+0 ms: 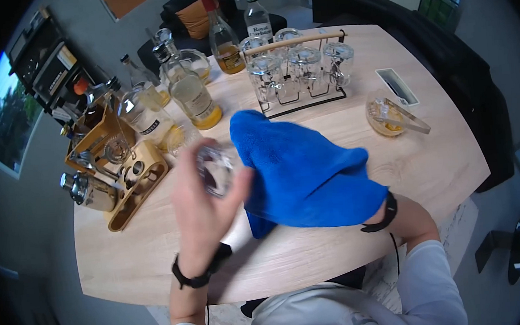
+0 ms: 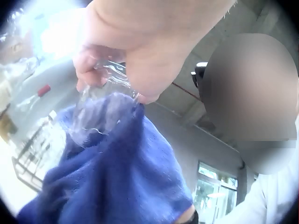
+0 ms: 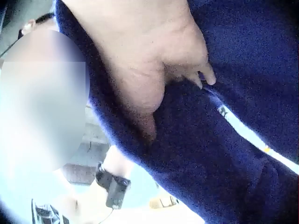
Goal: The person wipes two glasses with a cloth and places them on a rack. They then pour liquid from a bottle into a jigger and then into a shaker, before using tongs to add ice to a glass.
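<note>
A clear glass [image 1: 216, 169] is gripped in my left hand [image 1: 205, 207], above the table left of a blue cloth [image 1: 304, 171]. In the left wrist view the fingers and thumb of the left hand [image 2: 126, 51] curl round the glass [image 2: 100, 112], and part of the cloth [image 2: 117, 172] is inside its mouth. The cloth is draped over my right hand, which the head view hides. From the right wrist, the right hand [image 3: 149, 60] shows under the cloth [image 3: 196, 135], its fingers bent into the fabric; their tips are partly hidden.
A rack [image 1: 304, 104] of upturned glasses stands at the back of the table [image 1: 139, 266]. Several bottles [image 1: 192, 94] stand back left, beside a wooden tool holder [image 1: 117, 221] and a shaker [image 1: 76, 186]. To the right are a glass bowl [image 1: 380, 121] with tongs [image 1: 408, 125].
</note>
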{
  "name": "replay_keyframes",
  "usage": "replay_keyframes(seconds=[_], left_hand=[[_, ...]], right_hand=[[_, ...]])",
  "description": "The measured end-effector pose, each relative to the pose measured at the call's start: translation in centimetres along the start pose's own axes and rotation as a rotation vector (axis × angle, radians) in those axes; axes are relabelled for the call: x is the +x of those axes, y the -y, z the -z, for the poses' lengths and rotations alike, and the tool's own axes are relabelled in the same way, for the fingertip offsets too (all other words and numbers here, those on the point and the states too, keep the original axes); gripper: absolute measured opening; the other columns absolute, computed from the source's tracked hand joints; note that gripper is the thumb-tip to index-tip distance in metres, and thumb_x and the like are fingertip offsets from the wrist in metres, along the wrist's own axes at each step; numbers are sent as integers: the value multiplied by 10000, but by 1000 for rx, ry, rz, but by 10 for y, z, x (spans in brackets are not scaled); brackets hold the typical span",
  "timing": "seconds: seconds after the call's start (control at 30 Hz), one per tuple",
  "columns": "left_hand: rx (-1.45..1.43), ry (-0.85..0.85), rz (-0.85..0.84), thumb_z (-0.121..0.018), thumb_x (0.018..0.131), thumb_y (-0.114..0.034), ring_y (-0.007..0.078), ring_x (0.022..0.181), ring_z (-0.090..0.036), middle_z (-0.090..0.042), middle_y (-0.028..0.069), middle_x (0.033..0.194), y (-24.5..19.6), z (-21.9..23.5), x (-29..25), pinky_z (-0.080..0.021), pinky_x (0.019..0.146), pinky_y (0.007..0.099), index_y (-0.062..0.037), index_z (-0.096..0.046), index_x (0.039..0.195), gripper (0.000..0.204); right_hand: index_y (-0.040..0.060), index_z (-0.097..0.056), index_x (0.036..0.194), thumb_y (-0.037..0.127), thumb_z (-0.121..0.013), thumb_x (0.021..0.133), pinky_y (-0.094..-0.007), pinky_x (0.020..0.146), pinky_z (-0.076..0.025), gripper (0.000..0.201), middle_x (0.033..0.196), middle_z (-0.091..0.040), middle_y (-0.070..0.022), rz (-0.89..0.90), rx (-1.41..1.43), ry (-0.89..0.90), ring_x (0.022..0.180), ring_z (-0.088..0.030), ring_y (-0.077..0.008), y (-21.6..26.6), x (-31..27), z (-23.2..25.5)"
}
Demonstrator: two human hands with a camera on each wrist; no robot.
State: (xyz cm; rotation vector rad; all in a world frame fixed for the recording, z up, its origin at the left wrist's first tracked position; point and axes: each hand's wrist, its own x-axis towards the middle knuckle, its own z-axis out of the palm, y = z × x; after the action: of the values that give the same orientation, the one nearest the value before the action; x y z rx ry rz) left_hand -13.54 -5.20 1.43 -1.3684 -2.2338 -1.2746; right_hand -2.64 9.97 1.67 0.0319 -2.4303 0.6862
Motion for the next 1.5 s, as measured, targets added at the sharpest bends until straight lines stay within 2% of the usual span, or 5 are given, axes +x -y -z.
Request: replay_keyframes(seconds=[0.53, 0.77, 0.87, 1.0, 1.5], left_hand=[[-736, 245, 207, -577, 865, -449, 68, 731, -560, -630, 75, 970, 10, 9, 3, -402, 594, 143, 23, -507, 1202, 585], [-880, 205, 280, -555, 880, -425, 95, 819, -600, -650, 80, 976, 18, 15, 4, -470, 674, 199, 14, -517, 1209, 550], [-610, 128, 318, -592, 867, -263, 89, 764, -572, -641, 61, 965, 1, 15, 3, -462, 652, 204, -11, -522, 1211, 431], [-84, 127, 43, -746, 770, -211, 139, 619, -545, -596, 93, 873, -18, -3, -11, -454, 574, 278, -1, -535, 1162, 493], [-893, 279, 241, -560, 919, -358, 56, 723, -552, -644, 77, 967, 21, 6, 4, -409, 595, 167, -13, -503, 1247, 480]], right_hand=[[52, -593, 1174, 258, -719, 836, -349, 868, -503, 415, 1097, -635, -135, 196, 454, -9, 1010, -621, -279, -30, -16, -4], [29, -542, 1295, 263, -735, 819, -340, 968, -468, 565, 1223, -595, -177, 62, -70, 452, 1126, -586, -283, 6, -1, 42], [-2, -523, 1282, 241, -730, 802, -385, 995, -450, 577, 1234, -568, -231, -98, 673, 171, 1147, -566, -343, -5, -20, 12], [-14, -487, 1293, 259, -735, 776, -430, 976, -461, 635, 1191, -581, -253, 83, 268, -54, 1086, -582, -400, -2, -18, -12], [20, -418, 1421, 201, -677, 910, -352, 1026, -450, 600, 1340, -567, -121, 196, 496, 134, 1190, -574, -219, -26, -16, -8]])
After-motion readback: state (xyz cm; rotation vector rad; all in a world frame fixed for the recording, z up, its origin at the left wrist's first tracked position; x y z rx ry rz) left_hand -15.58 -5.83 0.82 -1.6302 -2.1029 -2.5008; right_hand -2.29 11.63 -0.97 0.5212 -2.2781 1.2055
